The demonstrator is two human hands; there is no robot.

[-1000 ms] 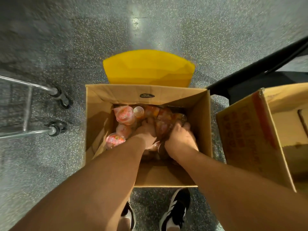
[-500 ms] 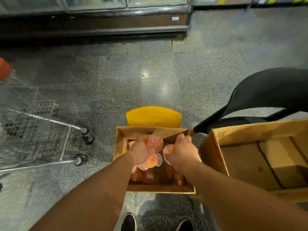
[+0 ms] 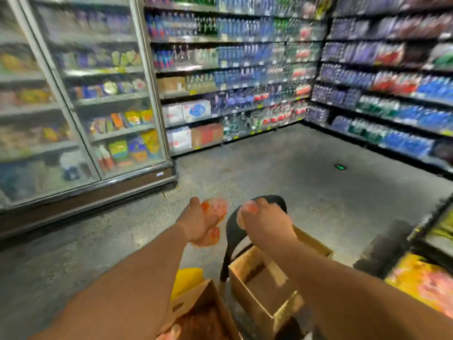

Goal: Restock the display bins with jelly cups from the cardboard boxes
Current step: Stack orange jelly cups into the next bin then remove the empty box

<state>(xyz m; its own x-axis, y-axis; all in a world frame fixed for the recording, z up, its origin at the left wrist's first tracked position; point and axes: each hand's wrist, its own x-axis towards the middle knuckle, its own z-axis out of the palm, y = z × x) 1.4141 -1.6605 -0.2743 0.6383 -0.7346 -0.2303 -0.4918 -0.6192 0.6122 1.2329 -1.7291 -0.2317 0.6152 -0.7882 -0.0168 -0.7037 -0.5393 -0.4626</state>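
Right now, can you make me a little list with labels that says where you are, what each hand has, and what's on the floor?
place: shop aisle, blurred drink shelves ahead, glass-door cooler at left
left hand: grips pink-orange jelly cups, more than one
right hand: grips at least one jelly cup
hands: raised above the floor, apart from each other
near box: open cardboard, pink-orange cups inside, bottom of view
second box: open cardboard, beside a black chair
yellow thing: on the floor behind the near box, too blurred to name
bin: at right, yellow and pink goods, blurred
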